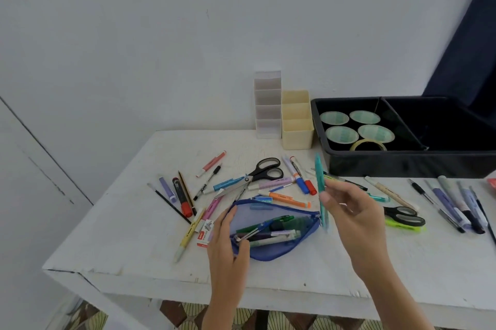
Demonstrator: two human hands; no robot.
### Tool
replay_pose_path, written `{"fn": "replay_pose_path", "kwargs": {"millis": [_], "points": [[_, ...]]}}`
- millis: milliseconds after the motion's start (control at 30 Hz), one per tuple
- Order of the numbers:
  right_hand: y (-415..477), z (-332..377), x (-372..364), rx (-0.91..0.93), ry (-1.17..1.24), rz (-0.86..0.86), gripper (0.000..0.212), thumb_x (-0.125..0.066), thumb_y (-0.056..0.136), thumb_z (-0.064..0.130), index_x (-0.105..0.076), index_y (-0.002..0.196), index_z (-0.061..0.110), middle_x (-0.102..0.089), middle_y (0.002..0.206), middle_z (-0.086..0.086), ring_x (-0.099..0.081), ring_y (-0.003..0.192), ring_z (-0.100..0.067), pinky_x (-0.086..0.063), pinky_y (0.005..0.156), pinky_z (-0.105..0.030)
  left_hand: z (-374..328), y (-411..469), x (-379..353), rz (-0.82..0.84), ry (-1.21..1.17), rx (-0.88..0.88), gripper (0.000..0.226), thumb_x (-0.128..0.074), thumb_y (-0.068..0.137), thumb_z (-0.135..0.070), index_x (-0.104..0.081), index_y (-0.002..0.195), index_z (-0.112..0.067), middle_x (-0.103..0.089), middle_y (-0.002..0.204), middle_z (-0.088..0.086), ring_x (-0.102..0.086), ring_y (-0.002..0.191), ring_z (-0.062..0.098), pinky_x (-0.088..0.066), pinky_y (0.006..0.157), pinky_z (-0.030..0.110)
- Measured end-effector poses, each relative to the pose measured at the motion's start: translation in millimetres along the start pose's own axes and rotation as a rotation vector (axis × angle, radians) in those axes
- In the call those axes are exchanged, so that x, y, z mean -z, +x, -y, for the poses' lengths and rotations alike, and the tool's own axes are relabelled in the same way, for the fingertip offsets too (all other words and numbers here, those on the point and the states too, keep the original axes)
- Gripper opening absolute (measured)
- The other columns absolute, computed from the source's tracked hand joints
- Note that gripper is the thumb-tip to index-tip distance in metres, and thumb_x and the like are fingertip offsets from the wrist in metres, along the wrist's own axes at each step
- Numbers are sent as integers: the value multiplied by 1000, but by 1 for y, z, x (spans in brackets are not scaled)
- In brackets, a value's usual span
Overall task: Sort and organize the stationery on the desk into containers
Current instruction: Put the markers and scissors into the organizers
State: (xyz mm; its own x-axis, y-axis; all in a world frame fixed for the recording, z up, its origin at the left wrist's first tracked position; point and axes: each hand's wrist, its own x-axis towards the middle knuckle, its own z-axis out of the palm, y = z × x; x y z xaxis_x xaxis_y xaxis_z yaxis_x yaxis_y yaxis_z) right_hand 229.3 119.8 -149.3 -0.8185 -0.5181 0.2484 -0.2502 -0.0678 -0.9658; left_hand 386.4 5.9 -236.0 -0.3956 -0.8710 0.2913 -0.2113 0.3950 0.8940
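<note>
The risk here lies in the grip: the right hand point(354, 211) pinches a slim teal plastic pen point(319, 174) only with thumb and fingertips, nearly upright above the three o'clock end of the blue mesh zip pouch point(271, 251), so it could slip and roll among the loose pens. The left hand point(228, 243) grips just the nine o'clock end of that pouch, fingers curled over its edge. With one end held, the soft mouth may sag shut, and the pen tip may snag on the zip or mesh. The pouch already holds several pens, so a hard push could spill them onto the white painted desk point(134, 249). By count there are two pairs of black-handled scissors, one point(267, 171) at twelve o'clock from the pouch and one point(402, 215) at three. Five tape rolls lie in the black plastic tray point(402, 166) at two o'clock: four pale green point(334, 118) and one clear point(369, 144). The tray has two compartments. One white tiered organiser point(267, 104) shows four tiers, and one cream organiser point(296, 125) has three cells, both at twelve o'clock. The scattered pens overlap too much to count.
</note>
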Motion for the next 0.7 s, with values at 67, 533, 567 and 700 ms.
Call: {"fn": "replay_pose_path", "kwargs": {"millis": [67, 533, 567, 700], "points": [[-6, 14, -14, -2, 254, 157, 22, -64, 82, 1, -67, 97, 16, -71, 92, 2, -67, 86, -7, -55, 72, -18, -3, -1, 3, 3, -20, 14, 51, -45, 82, -17, -41, 126, -43, -44, 130, -19, -42, 115, -11, -39, 80, 3], [-14, -44, -68, 482, -548, 412, 31, -73, 70, -7, -72, 84, 20, -63, 81, 12, -58, 75, -9, -50, 68, -21, -2, -14, 35, -128, -128, 191, 53, -51, 90, 2, -49, 121, -41, -52, 121, -16, -50, 109, -7, -51, 77, 17], [-11, -36, -73, 440, -490, 412, 29, -69, 74, -8, -72, 83, 19, -60, 79, 17, -57, 73, -6, -50, 66, -17, -4, -14, 39, -145, -132, 191, 51, -51, 90, 5, -50, 122, -35, -55, 118, -15, -52, 105, -8, -49, 72, 12], [13, 6, -116, 188, -300, 552, 27, -57, 85, -3, -70, 83, 20, -63, 80, 11, -57, 67, -5, -46, 60, -10, -5, -19, 54, -214, -165, 183, 42, -49, 78, -12, -54, 118, -24, -57, 105, -29, -56, 91, -10, -47, 68, 10]]}}
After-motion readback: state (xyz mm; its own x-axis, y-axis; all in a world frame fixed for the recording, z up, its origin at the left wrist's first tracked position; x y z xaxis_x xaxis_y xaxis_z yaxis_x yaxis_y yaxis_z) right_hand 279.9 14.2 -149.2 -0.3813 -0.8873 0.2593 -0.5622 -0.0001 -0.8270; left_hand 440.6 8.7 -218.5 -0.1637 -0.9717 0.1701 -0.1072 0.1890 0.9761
